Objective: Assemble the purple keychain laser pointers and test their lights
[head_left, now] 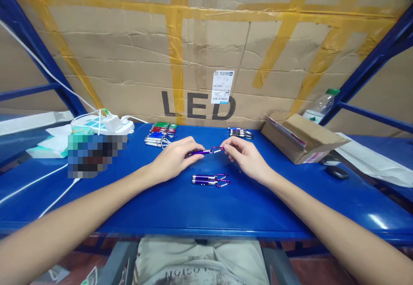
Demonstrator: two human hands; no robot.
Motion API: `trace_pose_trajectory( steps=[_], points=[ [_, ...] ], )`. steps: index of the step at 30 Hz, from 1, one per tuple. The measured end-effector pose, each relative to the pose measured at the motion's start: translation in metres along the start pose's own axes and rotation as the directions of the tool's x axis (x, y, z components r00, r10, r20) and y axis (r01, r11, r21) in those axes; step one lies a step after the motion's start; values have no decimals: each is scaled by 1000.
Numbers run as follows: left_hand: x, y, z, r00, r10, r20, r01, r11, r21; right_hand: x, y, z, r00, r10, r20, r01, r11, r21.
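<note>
Between my hands, just above the blue table, is a purple keychain penlight [204, 152] with a purple carabiner clip [217, 149]. My left hand [176, 158] is closed on the penlight's body, thumb and fingers pinching it. At the other end, my right hand [243, 155] pinches the tip of the clip. Nearer to me, two more purple penlights [204, 180] lie side by side on the table, clips pointing right. Beyond my left hand is a group of green, red, blue and silver penlights [160, 133]. Blue and black penlights [239, 133] lie beyond my right hand.
An open cardboard box [298, 140] stands at the right, with a bottle [321, 106] behind it and a black computer mouse [336, 172] in front. A white power strip [93, 123] with cables sits at the left. A large taped carton [135, 61] forms the back wall.
</note>
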State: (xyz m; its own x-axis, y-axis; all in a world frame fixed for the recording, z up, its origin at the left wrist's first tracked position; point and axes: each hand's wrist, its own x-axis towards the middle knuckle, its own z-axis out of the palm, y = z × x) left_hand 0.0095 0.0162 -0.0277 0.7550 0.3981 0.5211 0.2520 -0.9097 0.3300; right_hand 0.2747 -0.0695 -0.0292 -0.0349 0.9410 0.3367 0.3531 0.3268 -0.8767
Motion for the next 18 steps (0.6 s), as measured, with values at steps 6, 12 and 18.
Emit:
trace_pose_trajectory(
  steps=[6,12,18],
  points=[
    [0,2,-1,1000,16,-13,-16,1000,13,-2,2,4,993,74,87,-78,996,45],
    [-1,5,-1,999,27,44,-28,1000,8,-2,0,3,989,101,110,-112,989,100],
    [-1,2,1,991,15,131,-19,999,28,-3,-3,-1,987,87,138,-92,995,32]
  ],
)
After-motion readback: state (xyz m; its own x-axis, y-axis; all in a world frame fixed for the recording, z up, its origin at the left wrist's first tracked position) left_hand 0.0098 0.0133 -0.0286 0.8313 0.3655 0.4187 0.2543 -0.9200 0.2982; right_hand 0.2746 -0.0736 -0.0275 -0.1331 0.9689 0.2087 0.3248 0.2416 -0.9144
